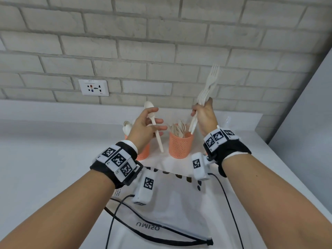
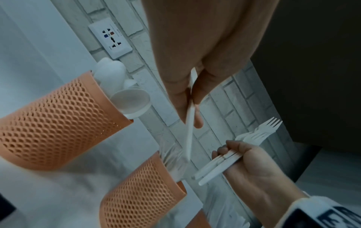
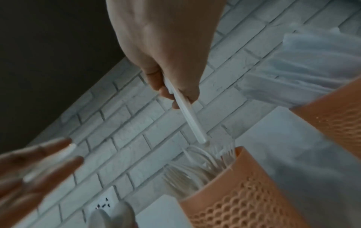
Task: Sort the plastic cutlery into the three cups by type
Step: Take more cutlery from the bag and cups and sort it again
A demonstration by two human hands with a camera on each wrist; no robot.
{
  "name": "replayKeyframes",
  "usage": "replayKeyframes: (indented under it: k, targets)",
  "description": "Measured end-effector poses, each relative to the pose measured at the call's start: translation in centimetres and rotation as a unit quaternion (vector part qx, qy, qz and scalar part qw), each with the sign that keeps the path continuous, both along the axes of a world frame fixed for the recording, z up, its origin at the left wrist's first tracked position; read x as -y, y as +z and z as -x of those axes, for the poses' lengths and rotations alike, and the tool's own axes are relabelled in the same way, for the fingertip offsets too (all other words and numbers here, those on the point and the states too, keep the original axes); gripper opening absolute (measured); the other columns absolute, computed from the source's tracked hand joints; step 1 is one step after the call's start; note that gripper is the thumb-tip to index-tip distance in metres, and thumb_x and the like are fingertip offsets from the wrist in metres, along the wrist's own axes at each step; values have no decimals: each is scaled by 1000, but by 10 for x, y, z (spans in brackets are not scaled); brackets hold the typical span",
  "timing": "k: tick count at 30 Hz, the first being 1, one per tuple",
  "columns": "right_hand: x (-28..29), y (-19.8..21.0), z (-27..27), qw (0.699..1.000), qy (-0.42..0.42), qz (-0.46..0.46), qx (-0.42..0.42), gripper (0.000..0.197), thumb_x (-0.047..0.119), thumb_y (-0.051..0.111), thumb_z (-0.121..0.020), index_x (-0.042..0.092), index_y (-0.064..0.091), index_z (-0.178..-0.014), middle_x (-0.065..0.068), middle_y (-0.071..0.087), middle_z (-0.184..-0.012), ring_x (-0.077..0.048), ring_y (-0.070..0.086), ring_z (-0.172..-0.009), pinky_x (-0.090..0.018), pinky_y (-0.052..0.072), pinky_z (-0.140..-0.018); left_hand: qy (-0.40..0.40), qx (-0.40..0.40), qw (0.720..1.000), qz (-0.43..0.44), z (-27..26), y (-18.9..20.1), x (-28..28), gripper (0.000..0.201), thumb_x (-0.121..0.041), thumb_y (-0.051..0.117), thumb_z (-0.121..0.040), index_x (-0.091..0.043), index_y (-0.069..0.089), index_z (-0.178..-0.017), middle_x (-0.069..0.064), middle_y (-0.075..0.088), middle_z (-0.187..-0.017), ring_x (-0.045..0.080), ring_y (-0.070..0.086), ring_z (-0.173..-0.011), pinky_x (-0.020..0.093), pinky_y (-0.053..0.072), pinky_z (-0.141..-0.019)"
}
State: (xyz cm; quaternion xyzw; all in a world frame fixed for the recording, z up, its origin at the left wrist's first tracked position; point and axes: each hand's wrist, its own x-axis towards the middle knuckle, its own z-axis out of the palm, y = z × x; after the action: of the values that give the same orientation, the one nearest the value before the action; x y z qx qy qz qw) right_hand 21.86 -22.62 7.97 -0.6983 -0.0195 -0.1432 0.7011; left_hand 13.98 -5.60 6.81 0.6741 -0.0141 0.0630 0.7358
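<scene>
A single white plastic spoon (image 1: 154, 123) is pinched by its handle between the thumb and fingers of the left hand (image 1: 143, 128), bowl up, raised over the left mesh cup (image 1: 143, 151), which sits at about eleven o'clock from the white drawstring bag (image 1: 170, 203). Spoon bowls are already seen standing in that cup.

A bundle of white plastic forks (image 1: 206, 90) is gripped in the right hand (image 1: 204, 115), tines pointing to about one o'clock, handles angled down toward the middle mesh cup (image 1: 180, 145) at twelve o'clock. That cup is already crowded with forks. A third cup (image 3: 336, 111), farther to the right, is seen only in the right wrist view; what fills it cannot be made out.

Several risks can be judged from here. The fork handles may be blocked by the tines already in the middle cup, so the bundle could splay or spill over the rim. The light cup could be tipped if the bundle is pushed down hard. The loosely pinched spoon could be dropped outside its cup.
</scene>
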Motion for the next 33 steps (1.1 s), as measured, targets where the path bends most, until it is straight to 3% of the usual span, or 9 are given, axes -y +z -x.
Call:
replayKeyframes:
  k: [6, 12, 15, 18, 22, 26, 28, 31, 33]
  targets:
    - [-11, -29, -23, 999, -5, 32, -16, 34, -2, 44, -86, 9, 32, -117, -2, 44, -83, -15, 46, -70, -27, 43, -68, 5, -1, 1000, 1, -9, -2, -6, 56, 17, 41, -88, -19, 37, -131, 12, 56, -99, 23, 66, -81, 41, 52, -88]
    - [-10, -53, -26, 1000, 12, 25, -2, 71, 17, 68, -82, 26, 25, -137, -2, 47, -127, -15, 50, -111, -29, 44, -94, 5, 12, 1000, -5, -17, -5, -10, 67, 16, 43, -88, -26, 30, -138, 12, 60, -99, 18, 68, -77, 31, 54, -83]
    - [-10, -53, -30, 998, -27, 56, 25, 34, 25, 56, -91, 24, 46, -123, -5, 52, -97, -12, 52, -84, -19, 43, -78, 11, 23, 1000, -8, -19, -8, -8, 76, 16, 48, -87, -31, 25, -143, 14, 63, -99, 15, 69, -74, 30, 55, -82]
    - [-7, -57, -36, 983, -47, 172, 34, 21, 11, 45, -94, 9, 64, -103, -15, 57, -108, -21, 55, -99, -2, 35, -72, 6, 23, 1000, 0, -20, -11, -6, 88, 15, 50, -86, -36, 11, -147, 16, 64, -100, 20, 68, -79, 33, 54, -84]
    - [-19, -34, -25, 956, -87, 230, 160, 20, 12, 53, -91, 5, 65, -106, -15, 55, -112, -26, 51, -107, -20, 36, -91, -3, 18, 1000, -10, -22, -13, -10, 93, 16, 49, -87, -32, -2, -149, 16, 65, -95, 20, 68, -79, 28, 56, -78]
    - [-52, 7, 7, 958, 106, 204, 173, 33, 18, 60, -88, 18, 54, -120, -1, 53, -94, -8, 48, -72, -11, 43, -68, -25, 27, 996, -76, -26, -9, -14, 88, 12, 49, -88, -27, 0, -150, 13, 67, -93, 18, 68, -81, 36, 53, -85]
    - [-69, 14, 15, 940, 174, 252, 153, 40, 14, 59, -87, 21, 49, -125, 9, 50, -81, -4, 47, -61, -18, 46, -63, -43, 47, 991, -116, -27, -5, -19, 85, 8, 50, -87, -28, 2, -149, 6, 68, -88, 16, 69, -84, 46, 47, -94]
    - [-81, 15, 13, 932, 153, 266, 190, 29, 2, 52, -86, 10, 58, -114, 0, 62, -80, -11, 55, -68, -27, 45, -63, -30, 63, 981, -180, -28, 6, -37, 74, 3, 56, -87, -24, 20, -146, 4, 62, -97, 13, 61, -94, 32, 46, -90]
    - [-81, 15, 9, 937, 97, 252, 223, 24, 2, 48, -88, 8, 58, -109, -6, 59, -68, -15, 52, -59, -30, 43, -58, 60, 63, 968, -237, -33, 9, -57, 57, -10, 62, -86, -21, 39, -138, 6, 56, -119, 16, 49, -114, 30, 40, -96]
